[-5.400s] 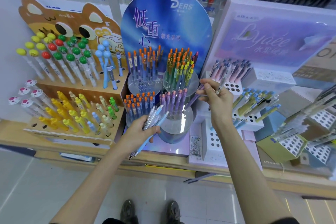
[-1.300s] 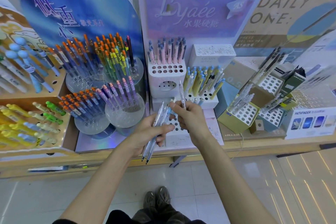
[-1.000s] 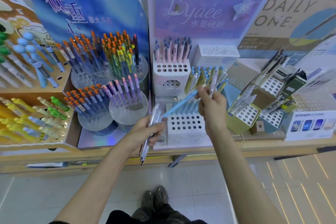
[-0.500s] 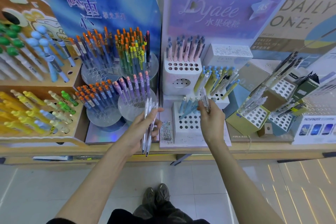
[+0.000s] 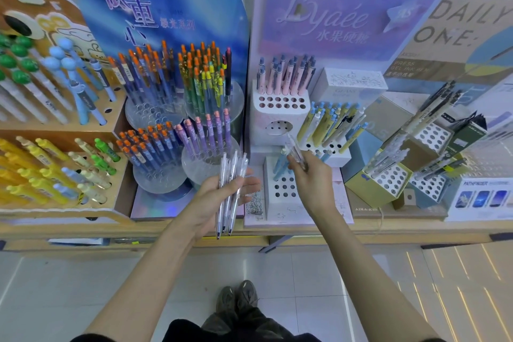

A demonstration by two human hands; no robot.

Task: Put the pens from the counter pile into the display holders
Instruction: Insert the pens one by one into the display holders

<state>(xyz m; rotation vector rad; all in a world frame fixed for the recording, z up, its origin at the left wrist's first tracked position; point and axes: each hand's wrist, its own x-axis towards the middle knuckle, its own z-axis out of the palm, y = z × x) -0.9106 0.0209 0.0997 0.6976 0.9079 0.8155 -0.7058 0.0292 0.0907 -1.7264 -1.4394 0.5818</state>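
Observation:
My left hand (image 5: 219,197) holds a small bundle of clear pens (image 5: 229,189), tips pointing down toward me, in front of the round acrylic stands. My right hand (image 5: 311,178) pinches one clear pen (image 5: 296,151) upright, just over the low white holder (image 5: 280,191) with rows of round holes. Several light-blue pens (image 5: 279,166) stand in that holder's back row, right beside my right fingers. Behind it rise a taller white holder (image 5: 277,116) with pink and blue pens and a middle tier (image 5: 330,154) with yellow and blue pens.
Round clear stands (image 5: 205,166) full of orange-capped and purple pens crowd the left. A wooden rack (image 5: 83,203) of yellow and green pens sits further left. Angled green and white holders (image 5: 388,183) stand at the right. The counter edge (image 5: 361,230) runs below my hands.
The blue pen that my right hand carried a second ago now stands in the low white holder. My right hand now holds a clear pen above that holder. The left hand's bundle has thinned.

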